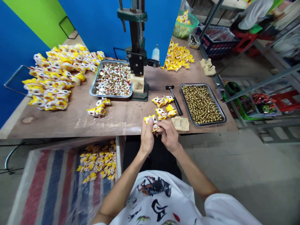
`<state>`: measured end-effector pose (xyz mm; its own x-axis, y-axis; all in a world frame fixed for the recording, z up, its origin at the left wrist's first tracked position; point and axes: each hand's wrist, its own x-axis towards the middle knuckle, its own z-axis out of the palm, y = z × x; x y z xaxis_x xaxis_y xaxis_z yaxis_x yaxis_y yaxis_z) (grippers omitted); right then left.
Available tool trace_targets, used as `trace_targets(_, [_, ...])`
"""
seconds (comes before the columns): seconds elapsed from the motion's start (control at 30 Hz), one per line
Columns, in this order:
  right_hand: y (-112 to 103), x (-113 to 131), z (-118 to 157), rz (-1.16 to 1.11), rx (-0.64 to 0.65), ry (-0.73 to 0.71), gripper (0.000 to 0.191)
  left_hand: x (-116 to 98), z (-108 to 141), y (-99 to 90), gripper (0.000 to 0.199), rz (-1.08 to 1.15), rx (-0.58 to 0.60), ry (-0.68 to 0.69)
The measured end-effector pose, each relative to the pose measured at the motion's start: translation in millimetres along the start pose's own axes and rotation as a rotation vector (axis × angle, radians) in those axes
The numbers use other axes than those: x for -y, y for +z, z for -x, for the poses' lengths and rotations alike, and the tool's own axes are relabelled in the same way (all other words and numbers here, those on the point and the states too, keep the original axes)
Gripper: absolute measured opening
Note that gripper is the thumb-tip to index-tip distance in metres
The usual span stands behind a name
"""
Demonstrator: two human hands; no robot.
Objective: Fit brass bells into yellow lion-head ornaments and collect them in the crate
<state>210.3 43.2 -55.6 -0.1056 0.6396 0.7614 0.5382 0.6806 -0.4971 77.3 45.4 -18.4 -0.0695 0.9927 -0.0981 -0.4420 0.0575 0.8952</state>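
Observation:
A small yellow-and-white figurine (154, 126) with painted eyes is gripped in my left hand (147, 137), at the table's front edge. My right hand (169, 134) is closed against the figurine's right side, its fingers pinched; a gold bit shows at the fingertips, too small to make out. Just beyond my hands lie a few more figurines (161, 113). A beige mould block (180, 123) rests beside my right hand. Behind it is a black-handled hammer (174, 99). To the right, a metal tray (225, 120) holds many gold bells.
A hand press (137, 62) stands at the back middle, beside a tray (92, 90) of small white-and-gold pieces. Figurines are heaped (56, 75) at the left, and yellow parts (179, 56) at the back right. Below the table, a striped-lined bin (53, 187) holds more figurines.

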Motion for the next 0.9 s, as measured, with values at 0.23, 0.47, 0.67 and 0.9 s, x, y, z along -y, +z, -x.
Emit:
trace_targets(0.23, [10.9, -21.0, 4.6, -0.018, 0.197, 0.035, 0.033, 7.7, -15.0, -13.0, 0.059, -0.113, 0.070, -0.125])
trace_targets(0.47, [-11.4, -69.9, -8.2, 0.088, 0.430, -0.014, 0.025, -54.4, -66.3, -121.0, 0.070, -0.978, -0.523, 0.430])
trace_targets(0.67, [-19.2, -65.1, -23.9, 0.476, 0.490, 0.073, 0.029, -90.9, -104.1, -215.4, 0.063, -1.505, -0.375, 0.440])
trace_targets(0.9, [-152.7, -143.3, -58.9, 0.651, 0.164, 0.310, 0.031, -87.4, -82.0, -228.7, 0.043, -1.133, -0.330, 0.583])
